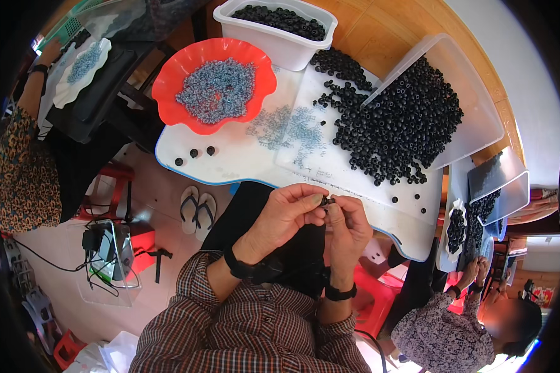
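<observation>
My left hand [280,214] and my right hand [348,233] meet just off the near edge of the white table. Between their fingertips is a small black round part [327,201], mostly covered by the fingers. Both hands are closed in a pinch on it, and any second piece there is too small to make out. Beyond them, a thin scatter of tiny pale-blue clear pieces [298,130] lies on the tabletop. A large heap of similar black round parts [404,118] spills out of a tipped clear plastic bin [479,124] at the right.
A red scalloped bowl [165,93] holds many pale-blue pieces. Behind it stands a white tub [274,40] of black parts. Three loose black parts [194,153] sit near the table's left corner. Co-workers sit at far left [28,168] and lower right [445,329]; slippers [197,212] lie on the floor.
</observation>
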Demonstrator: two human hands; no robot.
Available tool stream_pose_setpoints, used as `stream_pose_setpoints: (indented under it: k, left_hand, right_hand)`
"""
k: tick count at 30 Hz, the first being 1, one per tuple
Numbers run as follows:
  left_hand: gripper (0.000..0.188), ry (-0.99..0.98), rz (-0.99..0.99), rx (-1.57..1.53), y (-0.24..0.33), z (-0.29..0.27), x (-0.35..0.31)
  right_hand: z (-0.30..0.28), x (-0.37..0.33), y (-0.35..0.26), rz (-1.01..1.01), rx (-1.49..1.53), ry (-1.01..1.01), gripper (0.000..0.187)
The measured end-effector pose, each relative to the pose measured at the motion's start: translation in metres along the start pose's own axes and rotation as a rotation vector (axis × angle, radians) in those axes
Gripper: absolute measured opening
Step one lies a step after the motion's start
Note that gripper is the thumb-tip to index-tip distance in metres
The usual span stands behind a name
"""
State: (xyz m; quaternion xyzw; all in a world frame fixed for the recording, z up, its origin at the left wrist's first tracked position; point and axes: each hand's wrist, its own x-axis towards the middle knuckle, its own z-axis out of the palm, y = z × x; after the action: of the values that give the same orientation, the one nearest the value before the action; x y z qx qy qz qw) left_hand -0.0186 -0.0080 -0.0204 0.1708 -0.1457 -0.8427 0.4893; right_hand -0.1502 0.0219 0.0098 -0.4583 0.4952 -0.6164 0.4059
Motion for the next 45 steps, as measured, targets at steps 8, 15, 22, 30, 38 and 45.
stream_pose_setpoints:
  k: [8,15,22,30,38,45]
  left_hand:
    - [0.021,-0.011,0.016,0.005,0.001,0.001,-0.001]
    - [0.021,0.012,0.038,0.067,0.000,0.003,-0.001]
    - [0.024,-0.003,0.059,0.117,0.003,0.007,-0.004]
    - [0.024,0.006,0.083,0.184,0.003,0.009,-0.007]
    - [0.019,0.031,0.067,0.378,0.005,0.011,-0.008]
    - [0.019,0.062,0.142,0.622,0.014,0.025,-0.017]
  right_hand:
    - [0.003,0.000,0.000,-0.045,-0.059,-0.006,0.011]
    - [0.003,0.000,0.001,-0.055,-0.103,0.002,0.010]
    - [-0.001,0.000,0.002,-0.108,-0.214,0.015,0.010]
    - [-0.002,-0.001,-0.008,-0.147,-0.279,-0.001,0.011]
    - [-0.008,-0.001,-0.020,-0.179,-0.433,-0.076,0.011]
    - [-0.005,-0.001,-0.034,-0.221,-0.574,-0.137,0.011]
